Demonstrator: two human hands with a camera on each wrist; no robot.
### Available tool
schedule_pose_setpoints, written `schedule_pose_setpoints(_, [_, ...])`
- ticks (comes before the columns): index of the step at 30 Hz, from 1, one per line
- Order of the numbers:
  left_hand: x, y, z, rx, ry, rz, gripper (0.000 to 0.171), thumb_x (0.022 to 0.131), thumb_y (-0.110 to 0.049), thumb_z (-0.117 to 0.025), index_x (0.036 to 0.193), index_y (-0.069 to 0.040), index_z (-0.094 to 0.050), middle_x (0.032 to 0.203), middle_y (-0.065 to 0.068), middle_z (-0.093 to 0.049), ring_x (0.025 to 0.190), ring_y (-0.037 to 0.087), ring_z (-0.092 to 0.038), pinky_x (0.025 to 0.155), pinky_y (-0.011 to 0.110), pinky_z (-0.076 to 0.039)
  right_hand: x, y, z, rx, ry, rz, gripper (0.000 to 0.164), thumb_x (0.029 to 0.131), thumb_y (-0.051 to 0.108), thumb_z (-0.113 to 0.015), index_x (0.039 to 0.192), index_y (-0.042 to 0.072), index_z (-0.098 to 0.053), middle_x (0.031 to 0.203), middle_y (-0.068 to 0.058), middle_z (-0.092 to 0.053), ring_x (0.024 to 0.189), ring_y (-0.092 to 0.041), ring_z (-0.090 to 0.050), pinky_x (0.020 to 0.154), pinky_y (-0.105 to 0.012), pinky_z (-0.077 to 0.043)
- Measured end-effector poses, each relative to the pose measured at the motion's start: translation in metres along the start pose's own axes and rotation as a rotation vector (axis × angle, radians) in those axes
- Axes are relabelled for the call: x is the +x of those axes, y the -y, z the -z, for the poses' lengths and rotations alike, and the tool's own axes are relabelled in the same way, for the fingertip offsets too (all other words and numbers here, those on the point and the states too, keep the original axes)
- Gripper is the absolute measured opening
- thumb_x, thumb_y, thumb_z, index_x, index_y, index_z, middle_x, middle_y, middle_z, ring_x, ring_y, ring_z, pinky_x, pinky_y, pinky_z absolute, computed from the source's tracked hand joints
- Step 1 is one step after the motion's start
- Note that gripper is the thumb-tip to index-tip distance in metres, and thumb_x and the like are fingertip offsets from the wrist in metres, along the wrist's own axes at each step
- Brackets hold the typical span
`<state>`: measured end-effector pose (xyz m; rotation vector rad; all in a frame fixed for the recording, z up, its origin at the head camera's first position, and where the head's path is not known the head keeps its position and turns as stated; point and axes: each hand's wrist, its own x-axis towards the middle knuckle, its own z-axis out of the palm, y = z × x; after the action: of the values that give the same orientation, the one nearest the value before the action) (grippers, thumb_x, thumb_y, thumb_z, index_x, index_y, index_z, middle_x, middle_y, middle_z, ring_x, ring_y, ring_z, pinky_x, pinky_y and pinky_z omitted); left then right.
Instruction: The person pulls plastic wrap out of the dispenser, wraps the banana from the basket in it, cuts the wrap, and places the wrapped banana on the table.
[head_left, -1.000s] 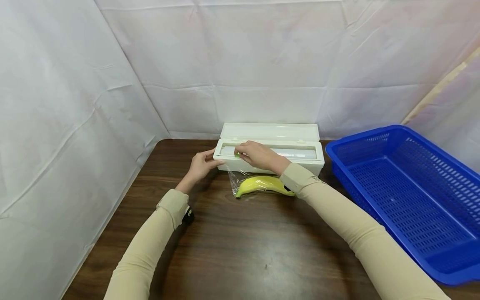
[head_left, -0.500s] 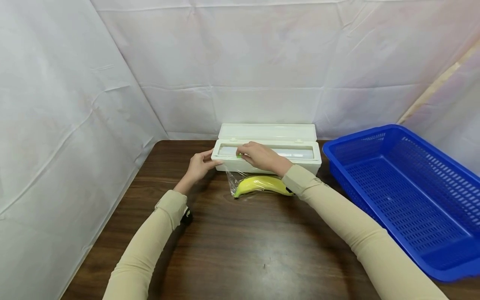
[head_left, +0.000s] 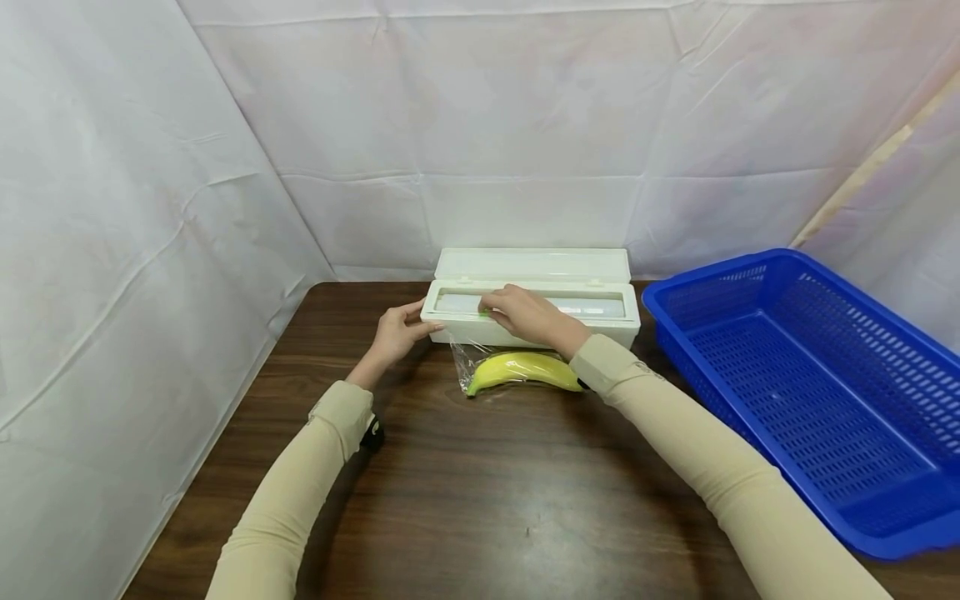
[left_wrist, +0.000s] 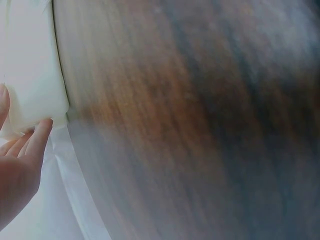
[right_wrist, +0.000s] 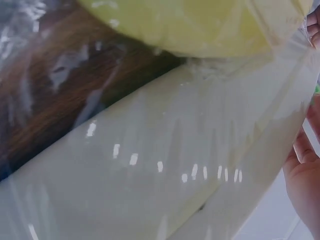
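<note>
A white cling film dispenser [head_left: 615, 331] stands at the back of the table, its lid [head_left: 532, 264] raised and a roll [head_left: 585, 307] visible inside. My left hand [head_left: 396, 335] grips the dispenser's left end, thumb at the front and fingers along the end wall. Above the front edge, my right hand [head_left: 525, 317] pinches a small green slider cutter [head_left: 483, 314], mostly hidden by the fingers. Clear cling film [head_left: 462, 367] hangs from the dispenser's front and covers a yellow banana [head_left: 525, 367] lying just before it. In the right wrist view, the film [right_wrist: 135, 165] stretches across the dispenser's front.
A blue plastic basket [head_left: 757, 433] with slotted walls stands on the right, close to the right forearm. White cloth [head_left: 525, 125] hangs behind and to the left of the dark wooden table [head_left: 450, 500].
My right hand has slid a little to the right along the dispenser's front edge with the green slider cutter. My left hand keeps its grip on the left end.
</note>
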<state>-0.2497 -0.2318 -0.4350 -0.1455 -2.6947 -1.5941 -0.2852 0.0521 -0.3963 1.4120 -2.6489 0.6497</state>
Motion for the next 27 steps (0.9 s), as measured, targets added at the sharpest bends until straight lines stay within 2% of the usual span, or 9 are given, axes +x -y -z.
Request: schedule_pose_setpoints(27, [0.003, 0.000, -0.001, 0.014, -0.003, 0.007, 0.067, 0.095, -0.022, -0.082, 0.155, -0.010, -0.054, 0.145, 0.019, -0.064, 0.126, 0.034, -0.067, 0.098, 0.047, -0.059, -0.017, -0.007, 0.003, 0.008, -0.058, -0.009, 0.018, 0.108, 0.006, -0.059, 0.120, 0.007, -0.073, 0.125, -0.009, -0.076, 0.112, -0.030, -0.067, 0.100, -0.043, -0.054])
